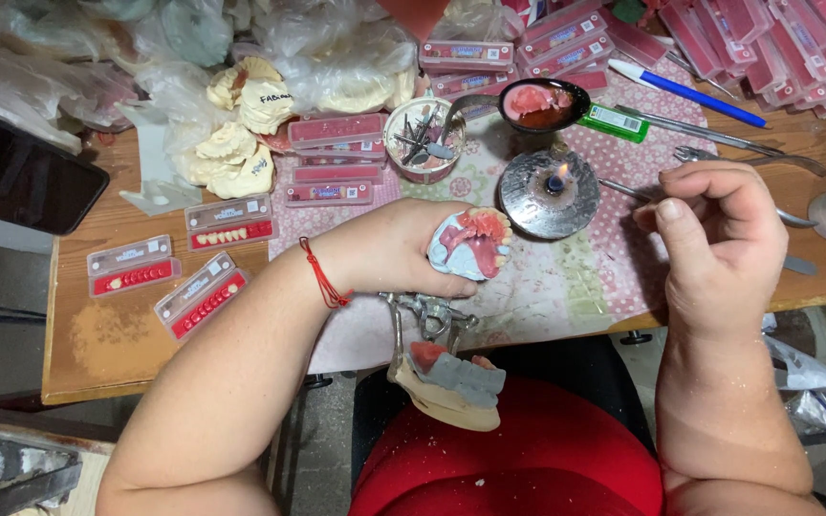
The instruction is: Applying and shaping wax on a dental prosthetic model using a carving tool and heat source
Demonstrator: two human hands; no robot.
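Note:
My left hand (396,250) grips a dental cast with pink wax and teeth (473,243), the upper part of a metal articulator (432,320) whose lower cast (451,382) hangs over my lap. My right hand (719,234) is closed on a thin metal wax tool (623,190), its tip reaching toward the small lit burner (552,191). The burner's flame stands just right of the cast. A red string is tied round my left wrist.
A ladle of pink wax (539,103), a green lighter (614,121), a blue pen (690,92), a cup of tools (423,139), trays of artificial teeth (229,225), plaster casts (241,134), plastic bags and a dark phone (21,172) crowd the wooden table (107,334).

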